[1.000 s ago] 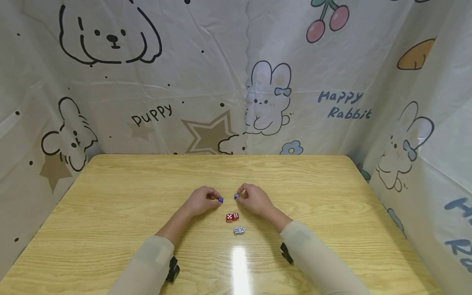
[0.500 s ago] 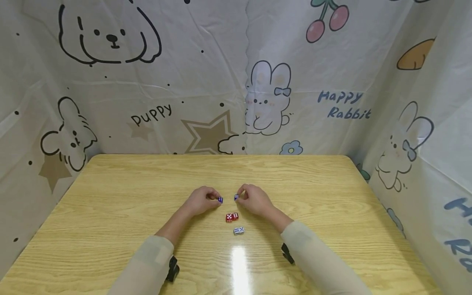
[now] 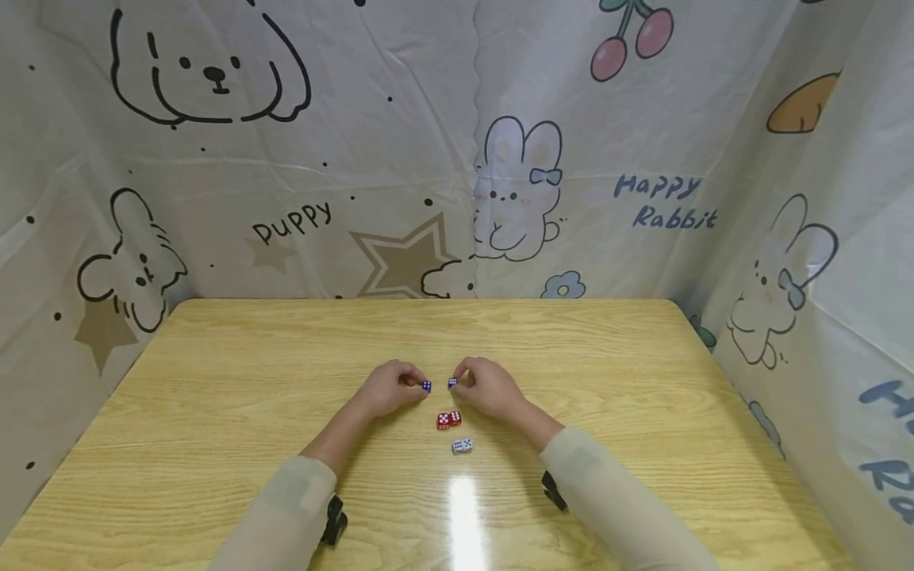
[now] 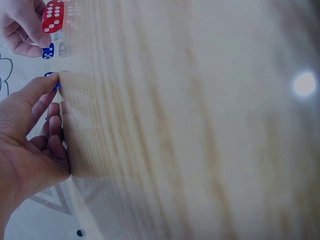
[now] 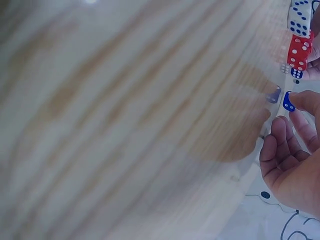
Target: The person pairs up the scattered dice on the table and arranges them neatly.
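My left hand (image 3: 391,388) pinches a blue die (image 3: 426,387) between thumb and finger at the tabletop. Across a small gap, my right hand (image 3: 489,386) pinches a second blue die (image 3: 453,382). In the right wrist view this blue die (image 5: 288,101) sits at the tips of thumb and finger, close over the wood. The left wrist view shows the left hand's die (image 4: 56,84) mostly covered by the thumb. Nearer the body, two red dice (image 3: 449,420) lie side by side. Below them two white dice (image 3: 462,446) with blue dots also lie side by side.
The wooden table (image 3: 250,357) carries a bright light reflection (image 3: 466,523) near its front. A white cloth (image 3: 300,159) printed with cartoon animals hangs behind and along both sides. Black wrist devices (image 3: 334,521) show under both sleeves.
My right hand has shifted slightly left with its blue die, narrowing the gap to the other blue die. The left hand and the red and white dice stay put.
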Action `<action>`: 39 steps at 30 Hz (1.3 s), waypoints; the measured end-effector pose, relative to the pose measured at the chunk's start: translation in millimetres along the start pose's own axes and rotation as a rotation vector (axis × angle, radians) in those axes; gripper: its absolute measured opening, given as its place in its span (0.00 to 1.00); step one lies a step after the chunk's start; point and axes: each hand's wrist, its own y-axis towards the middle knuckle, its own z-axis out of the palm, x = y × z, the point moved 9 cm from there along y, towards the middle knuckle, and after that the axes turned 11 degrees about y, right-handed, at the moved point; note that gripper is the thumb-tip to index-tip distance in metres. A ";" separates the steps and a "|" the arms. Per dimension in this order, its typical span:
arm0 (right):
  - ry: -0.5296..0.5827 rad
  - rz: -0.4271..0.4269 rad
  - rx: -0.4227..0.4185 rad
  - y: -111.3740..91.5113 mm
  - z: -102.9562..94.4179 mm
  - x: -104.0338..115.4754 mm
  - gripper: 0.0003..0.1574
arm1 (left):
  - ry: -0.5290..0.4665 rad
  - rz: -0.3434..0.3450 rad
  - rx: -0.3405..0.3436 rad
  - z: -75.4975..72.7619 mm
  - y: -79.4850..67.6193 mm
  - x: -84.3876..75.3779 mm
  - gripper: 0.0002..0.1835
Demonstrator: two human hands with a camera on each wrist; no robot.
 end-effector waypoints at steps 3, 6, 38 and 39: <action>0.005 -0.009 0.005 0.9 1.2 1.8 0.10 | 0.003 -0.003 0.003 -0.7 -0.2 -0.8 0.07; 0.013 -0.014 0.013 1.9 3.7 3.2 0.10 | 0.005 -0.003 0.007 -1.1 -0.2 -1.4 0.07; 0.019 -0.032 0.077 7.9 23.1 14.6 0.10 | 0.009 0.027 0.002 -2.1 0.3 -2.3 0.06; 0.023 -0.030 0.078 7.9 23.5 14.9 0.10 | 0.009 0.028 0.001 -2.2 0.1 -2.0 0.06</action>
